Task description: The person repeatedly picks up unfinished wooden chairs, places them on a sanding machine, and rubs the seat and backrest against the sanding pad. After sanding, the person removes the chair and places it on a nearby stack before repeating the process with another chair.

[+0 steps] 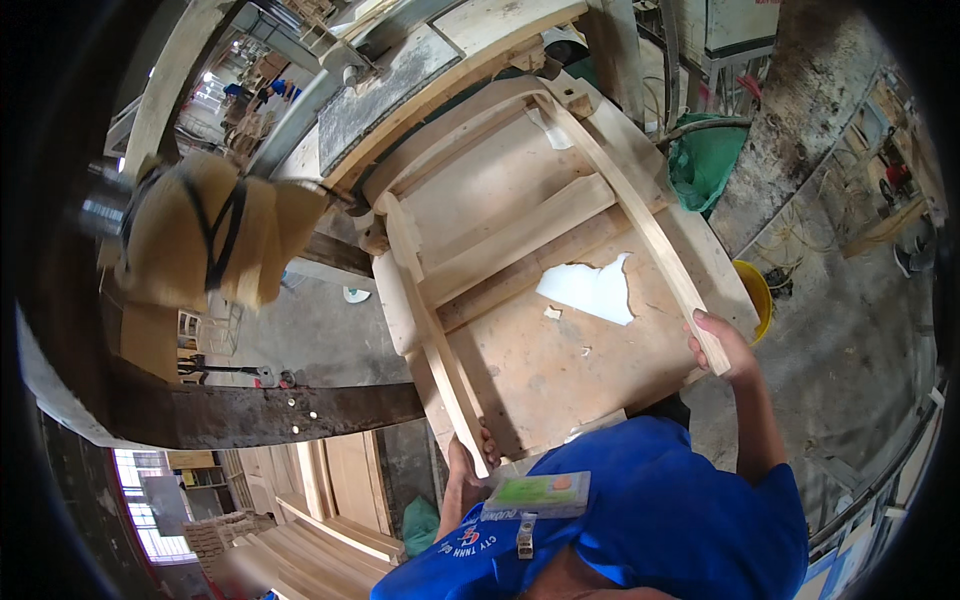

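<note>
Frame (520, 240) lay over the board (545, 390), left hand (460, 466) at seven o'clock and right hand (732, 348) at four, fingers wrapped round its near ends; matched pressure seemed best.

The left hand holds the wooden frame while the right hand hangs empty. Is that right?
Not quite: the right hand isn't empty; it grips the wooden frame too, as the head view shows. The left hand does hold it.

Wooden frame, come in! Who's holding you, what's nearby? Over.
Left hand, right hand: gripping wooden frame, one near end each. Frame over pale board. White scrap inside frame's outline.
</note>
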`<action>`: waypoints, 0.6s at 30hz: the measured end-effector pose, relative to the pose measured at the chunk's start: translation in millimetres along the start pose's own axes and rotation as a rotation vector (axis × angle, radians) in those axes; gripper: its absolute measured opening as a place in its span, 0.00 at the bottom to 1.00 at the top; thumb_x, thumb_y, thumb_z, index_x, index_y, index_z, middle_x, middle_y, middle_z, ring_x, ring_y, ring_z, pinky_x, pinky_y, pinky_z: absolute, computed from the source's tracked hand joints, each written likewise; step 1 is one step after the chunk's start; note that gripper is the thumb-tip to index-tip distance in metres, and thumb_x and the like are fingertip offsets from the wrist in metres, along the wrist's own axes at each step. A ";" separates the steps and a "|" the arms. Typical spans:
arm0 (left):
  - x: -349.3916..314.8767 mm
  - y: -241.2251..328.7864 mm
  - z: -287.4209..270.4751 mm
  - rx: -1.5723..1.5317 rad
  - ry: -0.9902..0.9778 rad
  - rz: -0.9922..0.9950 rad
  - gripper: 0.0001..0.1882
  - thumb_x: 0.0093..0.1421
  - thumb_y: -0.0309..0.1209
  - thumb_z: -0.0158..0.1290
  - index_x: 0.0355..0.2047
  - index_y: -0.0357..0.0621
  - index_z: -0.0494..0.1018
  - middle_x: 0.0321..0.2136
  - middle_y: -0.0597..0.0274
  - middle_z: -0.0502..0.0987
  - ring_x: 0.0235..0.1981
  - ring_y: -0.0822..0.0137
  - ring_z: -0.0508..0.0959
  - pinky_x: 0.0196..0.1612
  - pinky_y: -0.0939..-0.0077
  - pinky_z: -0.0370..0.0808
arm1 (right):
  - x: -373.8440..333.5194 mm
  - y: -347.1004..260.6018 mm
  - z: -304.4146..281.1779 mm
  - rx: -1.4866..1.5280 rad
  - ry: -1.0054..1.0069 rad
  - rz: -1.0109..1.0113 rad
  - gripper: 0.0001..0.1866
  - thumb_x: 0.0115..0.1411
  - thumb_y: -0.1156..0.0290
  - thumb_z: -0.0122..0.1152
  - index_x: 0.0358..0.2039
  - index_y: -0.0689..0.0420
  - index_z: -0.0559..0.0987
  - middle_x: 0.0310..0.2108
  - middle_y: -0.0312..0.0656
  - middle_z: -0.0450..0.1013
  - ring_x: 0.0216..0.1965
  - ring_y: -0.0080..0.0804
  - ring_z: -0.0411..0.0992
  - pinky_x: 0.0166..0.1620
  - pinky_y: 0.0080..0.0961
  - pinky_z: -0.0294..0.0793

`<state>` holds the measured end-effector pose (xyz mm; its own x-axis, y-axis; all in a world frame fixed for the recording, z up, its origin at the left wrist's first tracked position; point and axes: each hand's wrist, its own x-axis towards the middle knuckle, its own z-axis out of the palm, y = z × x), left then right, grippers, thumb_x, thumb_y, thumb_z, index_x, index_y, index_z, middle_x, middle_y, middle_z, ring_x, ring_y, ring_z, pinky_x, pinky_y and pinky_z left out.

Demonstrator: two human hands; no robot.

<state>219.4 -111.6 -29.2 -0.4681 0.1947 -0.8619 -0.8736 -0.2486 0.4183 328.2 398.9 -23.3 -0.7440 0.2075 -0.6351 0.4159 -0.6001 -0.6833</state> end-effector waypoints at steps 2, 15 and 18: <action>1.7 0.9 0.1 0.023 -0.002 0.011 0.26 0.70 0.54 0.34 0.33 0.48 0.72 0.14 0.62 0.67 0.15 0.59 0.68 0.19 0.62 0.66 | 0.9 -0.6 -3.1 -0.002 -0.023 0.016 0.26 0.63 0.44 0.63 0.42 0.58 0.77 0.22 0.34 0.70 0.16 0.21 0.66 0.19 0.20 0.65; -6.4 -6.6 1.5 -0.051 -0.061 0.157 0.24 0.70 0.49 0.33 0.39 0.45 0.73 0.15 0.62 0.68 0.13 0.63 0.66 0.17 0.68 0.63 | 3.2 2.7 -7.3 -0.010 -0.116 0.034 0.30 0.63 0.41 0.63 0.46 0.58 0.76 0.23 0.35 0.71 0.15 0.22 0.66 0.19 0.21 0.65; -15.6 -5.3 1.8 -0.020 -0.048 0.193 0.24 0.70 0.47 0.33 0.42 0.43 0.73 0.16 0.63 0.68 0.13 0.65 0.65 0.17 0.70 0.63 | -1.1 2.9 -4.9 -0.001 -0.118 0.048 0.29 0.63 0.40 0.63 0.45 0.57 0.77 0.22 0.35 0.71 0.15 0.22 0.66 0.19 0.20 0.66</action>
<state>231.1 -111.7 -17.4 -0.6330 0.1867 -0.7513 -0.7644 -0.3047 0.5683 332.8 400.6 -26.4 -0.7795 0.0861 -0.6204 0.4532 -0.6062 -0.6535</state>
